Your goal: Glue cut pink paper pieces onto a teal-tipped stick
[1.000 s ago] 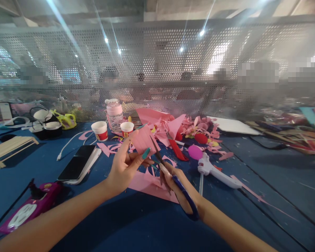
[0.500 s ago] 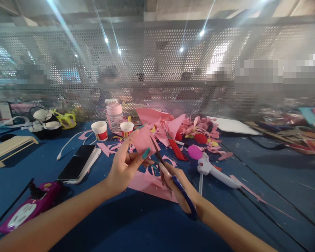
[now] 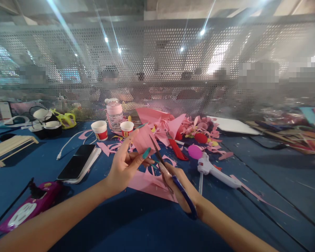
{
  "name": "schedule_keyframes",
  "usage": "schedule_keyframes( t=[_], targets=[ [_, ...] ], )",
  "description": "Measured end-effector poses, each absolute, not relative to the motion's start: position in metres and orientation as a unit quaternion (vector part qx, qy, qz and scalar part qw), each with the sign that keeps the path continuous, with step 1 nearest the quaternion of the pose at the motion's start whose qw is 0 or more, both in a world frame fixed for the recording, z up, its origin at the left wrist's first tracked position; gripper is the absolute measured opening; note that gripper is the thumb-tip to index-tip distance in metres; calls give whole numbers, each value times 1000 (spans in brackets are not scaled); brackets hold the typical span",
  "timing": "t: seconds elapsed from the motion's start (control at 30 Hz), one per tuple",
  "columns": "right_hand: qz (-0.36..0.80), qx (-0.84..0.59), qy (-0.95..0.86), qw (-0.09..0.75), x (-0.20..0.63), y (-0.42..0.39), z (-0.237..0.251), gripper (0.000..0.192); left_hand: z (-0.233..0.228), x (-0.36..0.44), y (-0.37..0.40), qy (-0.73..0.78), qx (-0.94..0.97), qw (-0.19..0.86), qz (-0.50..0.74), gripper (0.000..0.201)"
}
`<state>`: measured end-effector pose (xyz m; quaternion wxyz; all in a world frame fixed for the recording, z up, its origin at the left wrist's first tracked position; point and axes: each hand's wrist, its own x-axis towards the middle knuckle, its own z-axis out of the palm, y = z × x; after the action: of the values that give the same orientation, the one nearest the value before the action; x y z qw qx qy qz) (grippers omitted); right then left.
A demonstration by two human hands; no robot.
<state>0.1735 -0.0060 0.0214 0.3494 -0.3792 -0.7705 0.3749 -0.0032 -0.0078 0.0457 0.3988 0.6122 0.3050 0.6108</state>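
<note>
- Pinched between thumb and fingers of left hand (image 3: 120, 171): pink paper (image 3: 143, 140), raised over middle of dark blue counter (image 3: 115, 224).
- Gripped in right hand (image 3: 183, 176): blue-handled scissors (image 3: 184, 192), blades against right side of paper.
- Lying just below hands: pink sheet (image 3: 144, 183).
- Heaped at far centre: pink scraps (image 3: 177, 126); just left, paper cups (image 3: 99, 131) and bottle (image 3: 114, 112).
- Resting to right: white glue gun (image 3: 220, 175). To left: phone (image 3: 77, 162); nearer, purple power strip (image 3: 43, 201).
- Along far side: grey perforated screen (image 3: 157, 45), blurred people (image 3: 110, 75) behind.
- High up: bright lights (image 3: 202, 32).
</note>
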Motion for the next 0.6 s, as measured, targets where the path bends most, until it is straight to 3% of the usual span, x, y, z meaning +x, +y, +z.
schedule_keyframes(
  t=[0.6],
  targets=[
    [351,-380,-792,324,176,-5,26,34,45,-5,-8,305,619,403,602,66]
  ],
)
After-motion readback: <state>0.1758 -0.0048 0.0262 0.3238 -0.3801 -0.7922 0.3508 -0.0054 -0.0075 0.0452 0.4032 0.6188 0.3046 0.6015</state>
